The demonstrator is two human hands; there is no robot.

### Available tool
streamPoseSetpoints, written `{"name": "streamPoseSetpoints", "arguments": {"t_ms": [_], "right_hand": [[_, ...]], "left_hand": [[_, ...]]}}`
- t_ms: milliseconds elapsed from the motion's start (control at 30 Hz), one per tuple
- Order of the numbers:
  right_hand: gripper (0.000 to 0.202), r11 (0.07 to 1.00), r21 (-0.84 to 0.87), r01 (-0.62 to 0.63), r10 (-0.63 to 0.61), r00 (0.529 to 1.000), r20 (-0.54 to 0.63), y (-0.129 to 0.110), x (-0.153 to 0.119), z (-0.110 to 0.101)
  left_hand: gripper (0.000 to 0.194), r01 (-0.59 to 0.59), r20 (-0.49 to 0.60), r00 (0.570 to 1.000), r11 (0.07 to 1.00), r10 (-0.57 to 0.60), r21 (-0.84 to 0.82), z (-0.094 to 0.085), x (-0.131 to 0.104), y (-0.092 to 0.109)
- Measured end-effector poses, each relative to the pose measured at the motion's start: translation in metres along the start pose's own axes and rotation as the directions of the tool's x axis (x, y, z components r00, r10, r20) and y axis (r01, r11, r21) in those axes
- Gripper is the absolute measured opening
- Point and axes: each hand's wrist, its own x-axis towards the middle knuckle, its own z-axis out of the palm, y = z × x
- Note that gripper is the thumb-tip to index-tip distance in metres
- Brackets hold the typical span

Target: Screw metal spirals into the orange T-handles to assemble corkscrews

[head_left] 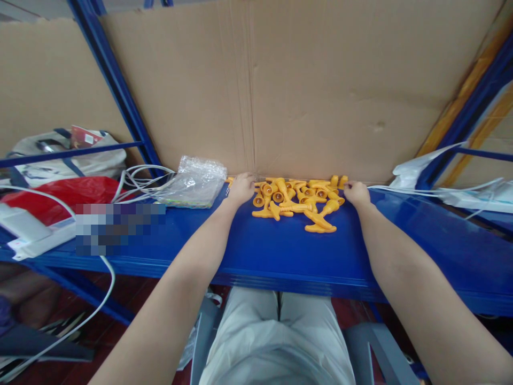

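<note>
A pile of yellow T-shaped plastic handles (298,208) with round, cup-like ends lies on the blue tabletop, against the cardboard at the back. My left hand (241,188) is at the pile's left end, its fingers curled down over the back row; yellow parts show on both sides, but what lies under the fingers is hidden. At the right end, my right hand (358,194) has its fingers drawn together, touching a yellow handle (343,182) at the back corner. One handle (320,220) lies nearest the front of the pile.
Left of the pile lies a clear bubble-wrap packet (196,182). Farther left are white cables (140,179), a red plastic bag (68,198), a white power strip (44,238) and a cloth bag (68,155). Blue rack posts (120,91) flank the cardboard wall (320,80).
</note>
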Motion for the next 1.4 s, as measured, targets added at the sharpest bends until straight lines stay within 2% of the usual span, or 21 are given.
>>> {"name": "streamPoseSetpoints", "arguments": {"t_ms": [167, 300, 400, 600, 867, 967, 1067, 1200, 1400], "right_hand": [[0.042, 0.997, -0.044, 0.064, -0.066, 0.997, -0.027, -0.015, -0.001, -0.007], [0.038, 0.984, -0.06, 0.17, -0.166, 0.985, 0.054, -0.024, 0.002, -0.007], [0.033, 0.98, -0.04, 0.194, -0.188, 0.975, 0.119, -0.026, 0.005, -0.006], [0.042, 0.989, 0.019, 0.147, -0.146, 0.944, 0.297, -0.026, 0.01, -0.004], [0.048, 0.99, -0.019, 0.138, -0.122, 0.924, 0.361, -0.042, 0.012, -0.012], [0.049, 0.99, -0.044, 0.133, -0.109, 0.929, 0.354, -0.051, 0.008, -0.019], [0.042, 0.993, -0.029, 0.112, -0.099, 0.951, 0.291, -0.06, 0.004, -0.024], [0.027, 0.99, 0.124, 0.06, -0.088, 0.968, 0.234, -0.071, 0.0, -0.028], [0.023, 0.958, 0.287, -0.022, -0.046, 0.972, 0.229, -0.085, -0.003, -0.035]], "left_hand": [[0.036, -0.255, 0.007, 0.967, 0.964, 0.256, -0.072, -0.002, 0.002, 0.026], [0.033, -0.357, 0.054, 0.932, 0.933, 0.359, -0.054, 0.0, -0.003, 0.043], [0.03, -0.408, 0.122, 0.904, 0.912, 0.41, -0.045, 0.006, -0.006, 0.049], [0.033, -0.404, 0.154, 0.899, 0.912, 0.409, -0.069, 0.015, -0.006, 0.045], [0.032, -0.421, 0.122, 0.897, 0.906, 0.424, -0.048, 0.011, -0.006, 0.044], [0.031, -0.429, 0.114, 0.896, 0.903, 0.429, -0.023, 0.01, -0.006, 0.046], [0.031, -0.433, 0.106, 0.896, 0.901, 0.432, -0.01, 0.009, -0.006, 0.047], [0.032, -0.423, 0.094, 0.902, 0.906, 0.421, -0.004, 0.008, -0.006, 0.047], [0.03, -0.43, 0.084, 0.899, 0.903, 0.43, -0.017, 0.007, -0.006, 0.047]]}}
